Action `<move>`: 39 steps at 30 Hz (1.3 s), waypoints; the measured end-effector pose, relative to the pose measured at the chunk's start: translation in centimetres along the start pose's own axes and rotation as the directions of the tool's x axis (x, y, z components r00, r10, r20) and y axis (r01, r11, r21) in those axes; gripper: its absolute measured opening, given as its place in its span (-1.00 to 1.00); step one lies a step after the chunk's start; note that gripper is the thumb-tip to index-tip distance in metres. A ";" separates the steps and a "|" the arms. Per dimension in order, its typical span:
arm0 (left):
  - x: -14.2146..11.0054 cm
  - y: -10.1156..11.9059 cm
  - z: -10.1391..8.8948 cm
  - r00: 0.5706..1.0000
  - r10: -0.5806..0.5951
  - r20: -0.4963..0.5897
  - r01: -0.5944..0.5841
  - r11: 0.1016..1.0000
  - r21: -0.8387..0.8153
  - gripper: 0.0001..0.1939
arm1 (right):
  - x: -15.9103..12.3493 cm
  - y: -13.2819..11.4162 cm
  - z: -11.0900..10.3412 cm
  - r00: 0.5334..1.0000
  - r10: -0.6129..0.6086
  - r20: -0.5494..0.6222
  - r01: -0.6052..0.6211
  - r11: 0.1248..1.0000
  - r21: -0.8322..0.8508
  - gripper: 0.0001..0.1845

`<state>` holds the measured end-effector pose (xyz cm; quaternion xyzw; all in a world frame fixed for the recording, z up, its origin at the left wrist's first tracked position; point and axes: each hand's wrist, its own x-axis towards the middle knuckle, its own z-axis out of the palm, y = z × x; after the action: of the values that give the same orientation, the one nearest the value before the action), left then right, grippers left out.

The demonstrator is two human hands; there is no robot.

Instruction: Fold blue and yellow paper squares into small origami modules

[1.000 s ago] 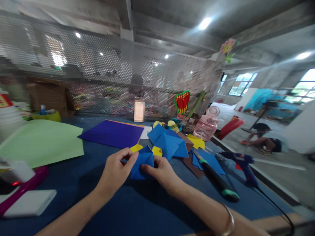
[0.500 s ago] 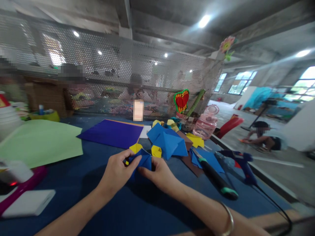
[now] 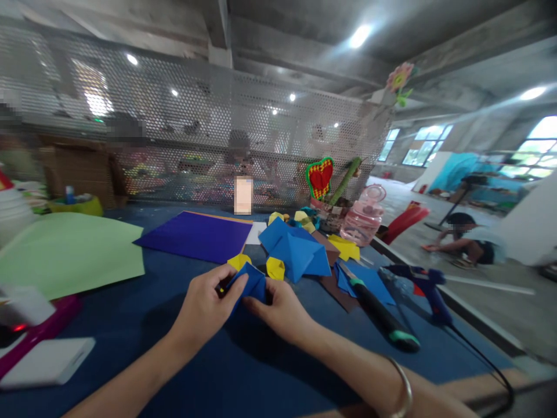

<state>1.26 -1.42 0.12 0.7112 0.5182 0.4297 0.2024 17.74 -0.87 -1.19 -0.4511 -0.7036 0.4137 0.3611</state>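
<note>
Between my two hands is a small piece of folded blue paper (image 3: pixel 252 284), raised a little over the dark blue tabletop (image 3: pixel 256 377). My left hand (image 3: pixel 209 299) pinches its left side between thumb and fingers. On the other side, my right hand (image 3: pixel 282 305) grips the paper's right edge, fingers partly hidden behind it. Just beyond are yellow folded paper pieces (image 3: pixel 275 268), one partly covered by the left fingers. A larger blue folded paper shape (image 3: pixel 298 252) lies behind and to the right of my right hand.
A utility knife (image 3: pixel 378 310) and a glue gun (image 3: pixel 429 290) with a cord lie right. Purple paper (image 3: pixel 200 235) and pale green sheets (image 3: pixel 73 249) are left. A pink bottle (image 3: pixel 362 217) stands before a perforated screen (image 3: pixel 183 128). A white box-shaped thing (image 3: pixel 47 363) sits front left. A person crouches far right.
The blue paper has tilted and bunched between my fingers, its lower part now less visible. Both hands keep their grip and have barely moved. The whole view has shifted slightly.
</note>
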 end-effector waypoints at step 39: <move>-0.2 -0.9 -0.3 0.993 0.108 0.038 -0.099 0.977 -0.190 -0.91 | 0.1 -0.8 -0.3 0.998 0.055 0.023 -0.059 0.976 0.212 -0.85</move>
<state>0.50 -1.30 -0.50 0.7250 0.4326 0.4696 0.2583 17.70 -0.89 -0.33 -0.4265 -0.6452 0.5004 0.3891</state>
